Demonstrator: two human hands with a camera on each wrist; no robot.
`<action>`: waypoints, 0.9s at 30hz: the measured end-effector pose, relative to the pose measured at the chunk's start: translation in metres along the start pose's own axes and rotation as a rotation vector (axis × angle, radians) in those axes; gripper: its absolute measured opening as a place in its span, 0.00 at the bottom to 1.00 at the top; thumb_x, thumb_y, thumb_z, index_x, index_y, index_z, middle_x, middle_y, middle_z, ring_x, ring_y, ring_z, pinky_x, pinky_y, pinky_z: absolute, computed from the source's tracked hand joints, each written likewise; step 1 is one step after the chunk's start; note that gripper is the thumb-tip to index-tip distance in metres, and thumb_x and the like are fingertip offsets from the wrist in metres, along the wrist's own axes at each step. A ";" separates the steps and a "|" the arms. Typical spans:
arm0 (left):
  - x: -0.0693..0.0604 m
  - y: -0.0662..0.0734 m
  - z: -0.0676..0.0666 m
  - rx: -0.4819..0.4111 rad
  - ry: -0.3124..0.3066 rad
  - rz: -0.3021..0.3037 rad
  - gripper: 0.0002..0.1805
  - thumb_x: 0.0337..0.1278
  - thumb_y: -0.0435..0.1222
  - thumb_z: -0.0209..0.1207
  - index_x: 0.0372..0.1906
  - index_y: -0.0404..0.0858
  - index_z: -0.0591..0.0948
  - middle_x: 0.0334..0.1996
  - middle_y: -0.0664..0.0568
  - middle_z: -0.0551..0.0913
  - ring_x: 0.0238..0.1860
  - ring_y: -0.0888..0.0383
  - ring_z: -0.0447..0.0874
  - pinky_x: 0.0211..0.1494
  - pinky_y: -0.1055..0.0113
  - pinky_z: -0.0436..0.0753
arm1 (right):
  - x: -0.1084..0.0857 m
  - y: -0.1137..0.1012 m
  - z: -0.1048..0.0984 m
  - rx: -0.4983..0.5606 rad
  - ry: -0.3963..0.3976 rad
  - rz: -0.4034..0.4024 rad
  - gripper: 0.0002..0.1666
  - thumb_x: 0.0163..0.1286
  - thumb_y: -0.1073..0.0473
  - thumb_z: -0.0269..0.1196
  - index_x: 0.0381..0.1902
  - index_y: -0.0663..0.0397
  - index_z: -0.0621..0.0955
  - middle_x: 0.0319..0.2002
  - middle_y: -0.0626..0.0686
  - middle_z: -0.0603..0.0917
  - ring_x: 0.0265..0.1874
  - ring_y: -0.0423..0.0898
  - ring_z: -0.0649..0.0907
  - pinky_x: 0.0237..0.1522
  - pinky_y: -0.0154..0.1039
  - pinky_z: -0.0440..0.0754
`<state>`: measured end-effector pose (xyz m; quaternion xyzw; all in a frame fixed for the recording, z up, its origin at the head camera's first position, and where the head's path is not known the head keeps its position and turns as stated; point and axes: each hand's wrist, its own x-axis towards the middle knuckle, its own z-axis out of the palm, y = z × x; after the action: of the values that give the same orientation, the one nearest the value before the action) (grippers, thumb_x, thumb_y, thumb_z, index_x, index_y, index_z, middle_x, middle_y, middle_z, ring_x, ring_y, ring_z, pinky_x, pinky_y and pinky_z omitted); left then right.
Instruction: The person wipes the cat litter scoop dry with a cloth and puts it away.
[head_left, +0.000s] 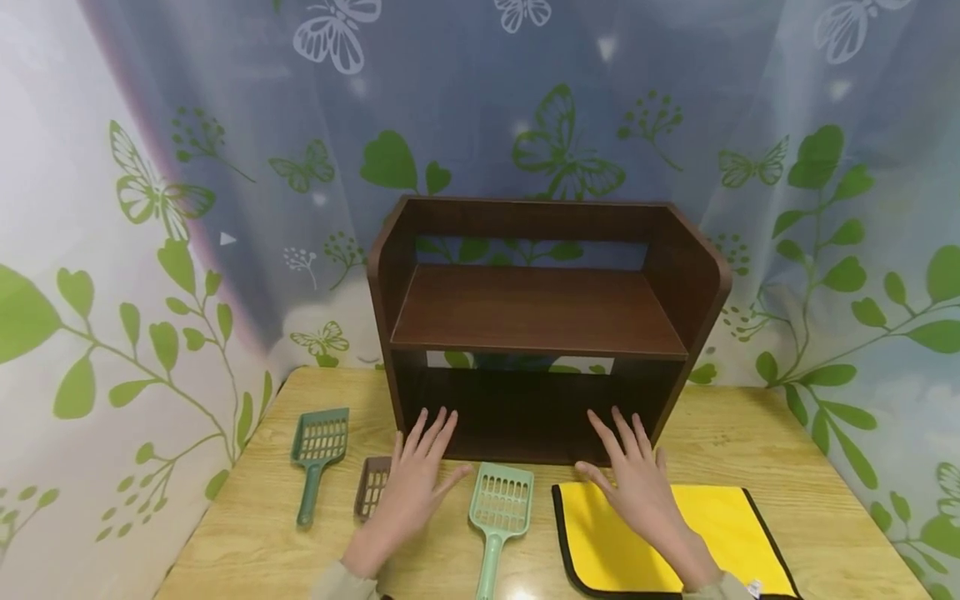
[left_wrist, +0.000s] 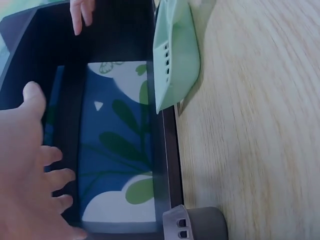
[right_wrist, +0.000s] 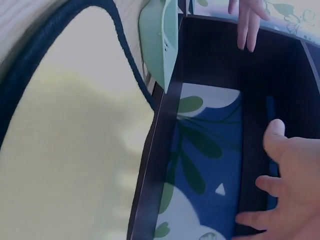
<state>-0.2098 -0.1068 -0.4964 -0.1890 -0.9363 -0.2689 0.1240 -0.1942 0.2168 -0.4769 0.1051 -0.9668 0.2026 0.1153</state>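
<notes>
Both hands hover with spread fingers in front of a dark brown two-tier shelf [head_left: 540, 308], holding nothing. The left hand [head_left: 416, 483] is above a brown slotted litter scoop [head_left: 371, 486] and partly hides it. My right hand [head_left: 637, 487] is over a yellow cloth with black edging [head_left: 720, 525]. Between the hands lies a light green litter scoop [head_left: 501, 504], its head near the shelf's front edge. In the left wrist view the left hand [left_wrist: 30, 175] appears before the shelf's lower opening; the right wrist view shows the right hand [right_wrist: 290, 185] likewise.
A dark green litter scoop [head_left: 321, 450] lies at the left of the wooden table [head_left: 232, 517]. Behind and beside the table hangs a curtain [head_left: 465, 100] printed with butterflies and leaves. The shelf stands at the table's back, close to the curtain.
</notes>
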 end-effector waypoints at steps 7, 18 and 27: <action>0.000 -0.005 -0.002 -0.277 0.028 -0.096 0.26 0.76 0.50 0.53 0.69 0.40 0.75 0.58 0.46 0.83 0.56 0.47 0.84 0.56 0.51 0.82 | 0.002 0.024 -0.005 0.194 0.013 0.011 0.32 0.77 0.46 0.60 0.73 0.52 0.72 0.69 0.66 0.71 0.67 0.70 0.70 0.61 0.71 0.70; -0.019 -0.016 0.009 -0.492 -0.121 -0.193 0.16 0.72 0.36 0.59 0.55 0.28 0.80 0.39 0.43 0.88 0.36 0.49 0.90 0.40 0.64 0.86 | -0.007 0.068 -0.005 0.220 -0.043 0.042 0.18 0.76 0.51 0.62 0.59 0.52 0.83 0.57 0.59 0.84 0.59 0.64 0.80 0.55 0.64 0.77; -0.037 -0.004 0.020 -0.753 -0.370 -0.364 0.19 0.76 0.39 0.54 0.51 0.23 0.80 0.32 0.43 0.89 0.32 0.50 0.90 0.33 0.63 0.88 | -0.016 0.098 -0.003 0.139 -0.103 0.083 0.17 0.74 0.54 0.64 0.55 0.56 0.85 0.55 0.63 0.84 0.52 0.64 0.83 0.51 0.63 0.79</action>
<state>-0.1809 -0.1095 -0.5275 -0.0980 -0.7977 -0.5696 -0.1722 -0.2033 0.3083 -0.5146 0.0831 -0.9585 0.2682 0.0496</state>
